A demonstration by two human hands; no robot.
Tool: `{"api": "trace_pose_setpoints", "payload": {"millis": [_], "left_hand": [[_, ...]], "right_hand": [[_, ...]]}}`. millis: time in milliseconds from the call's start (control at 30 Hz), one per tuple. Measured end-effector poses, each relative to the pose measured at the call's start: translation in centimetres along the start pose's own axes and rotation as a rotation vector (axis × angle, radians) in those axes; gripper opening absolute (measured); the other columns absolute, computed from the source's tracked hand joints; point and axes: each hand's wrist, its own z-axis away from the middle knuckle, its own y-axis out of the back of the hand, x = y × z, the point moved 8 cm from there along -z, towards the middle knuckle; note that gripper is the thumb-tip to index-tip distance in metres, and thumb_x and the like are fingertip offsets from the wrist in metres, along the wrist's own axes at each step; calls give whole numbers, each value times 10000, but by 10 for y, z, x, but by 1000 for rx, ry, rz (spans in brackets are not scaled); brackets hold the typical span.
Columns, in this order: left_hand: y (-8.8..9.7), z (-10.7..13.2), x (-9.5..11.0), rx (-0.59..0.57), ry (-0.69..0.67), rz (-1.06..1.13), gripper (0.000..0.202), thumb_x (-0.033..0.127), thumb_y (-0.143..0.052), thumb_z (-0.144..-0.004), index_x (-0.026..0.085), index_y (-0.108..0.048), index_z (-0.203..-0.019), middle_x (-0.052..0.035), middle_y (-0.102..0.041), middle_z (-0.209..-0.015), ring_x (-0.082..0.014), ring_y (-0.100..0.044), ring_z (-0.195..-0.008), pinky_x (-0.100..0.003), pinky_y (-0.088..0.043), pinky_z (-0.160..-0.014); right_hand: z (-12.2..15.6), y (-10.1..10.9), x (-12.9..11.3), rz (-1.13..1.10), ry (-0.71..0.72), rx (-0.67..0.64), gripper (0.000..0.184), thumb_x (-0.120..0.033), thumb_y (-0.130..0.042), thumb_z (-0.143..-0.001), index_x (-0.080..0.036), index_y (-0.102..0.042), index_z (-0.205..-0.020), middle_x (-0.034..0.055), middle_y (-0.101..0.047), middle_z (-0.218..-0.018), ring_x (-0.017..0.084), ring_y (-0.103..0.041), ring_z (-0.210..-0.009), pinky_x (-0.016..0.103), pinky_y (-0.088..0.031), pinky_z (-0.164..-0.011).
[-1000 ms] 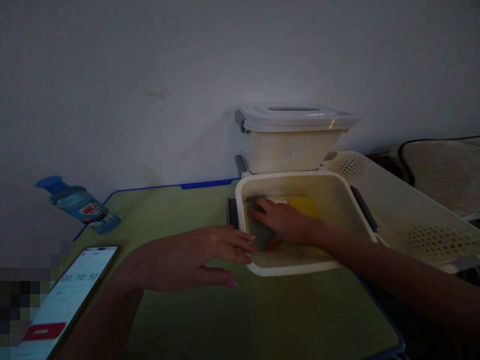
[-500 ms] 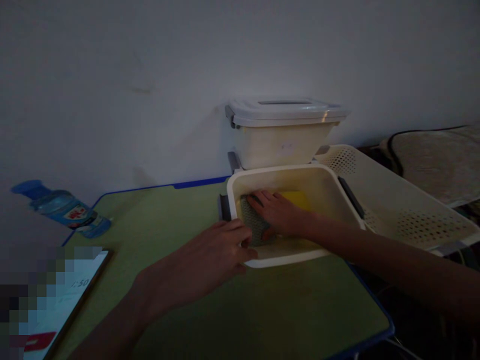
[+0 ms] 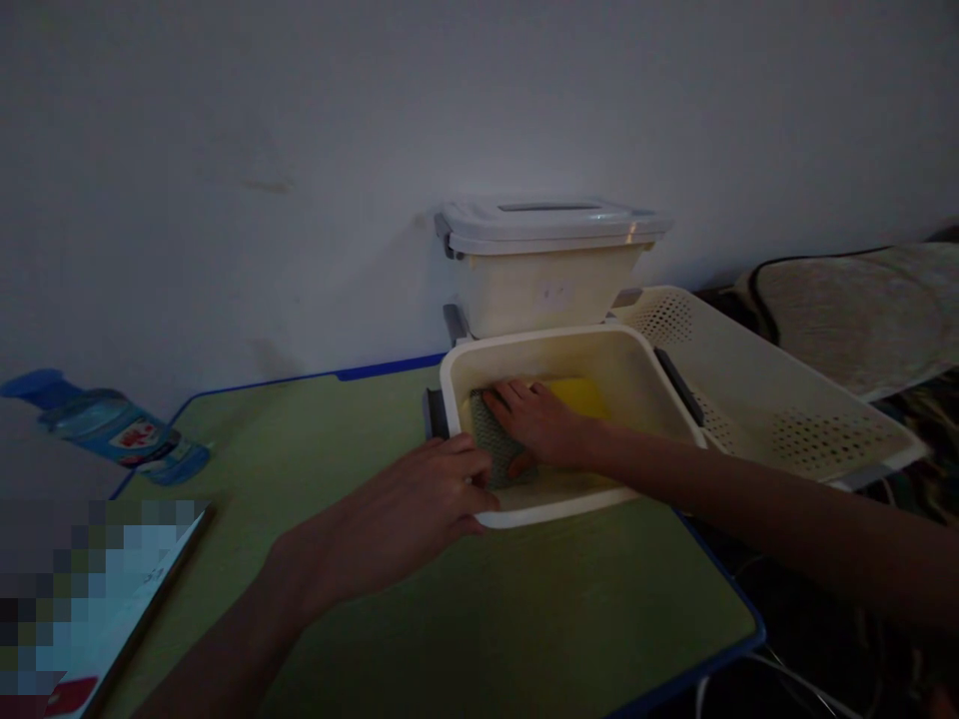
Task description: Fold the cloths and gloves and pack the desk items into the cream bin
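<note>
A cream plastic bin (image 3: 539,509) with grey handles stands on the green tabletop. My left hand (image 3: 442,484) is closed on its near left rim, fingers curled over the edge. Inside the bin, my right hand (image 3: 543,424) grips a grey textured cloth (image 3: 494,439) against the left part of the interior. Its fingers lie over the cloth's far side and its thumb over the near side. Something flat and yellow (image 3: 580,396) shows behind the right hand; its kind is unclear.
Behind the bin, a lidded cream box (image 3: 546,285) stands by the wall. To the right lies a cream perforated basket (image 3: 756,384), with a beige cushion (image 3: 861,310) beyond. A blue-capped bottle (image 3: 142,439) and a lit tablet-like screen (image 3: 139,579) are at left.
The view has shifted slightly, so everything appears a little further left. Both hands keep their places on the rim and the cloth.
</note>
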Motion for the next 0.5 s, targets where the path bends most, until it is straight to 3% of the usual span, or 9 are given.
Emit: {"api": "trace_pose_setpoints", "payload": {"millis": [200,500], "left_hand": [[2,0,5,1,-14,-29,233,258,-431,-897,185,-637,-815,-19,-552,-812,-163,-461,-823,-287,-360,-730],[0,1,6,11,-25,-18,185,249,-461,-882,192,-634,-847,-17,-558,-855,-166,-471,-855,-290,-351,-765]], "right_hand": [[10,24,5,-79,94,31,673,-345,-719,-641,-108,-433,-1203,175,-433,-1202,315,-415,-1113,449,-415,-851],[13,8,-2,-92,102,-90,665,-292,-751,-610,-94,-467,-1177,201,-439,-1229,340,-427,-1116,472,-425,-838]]}}
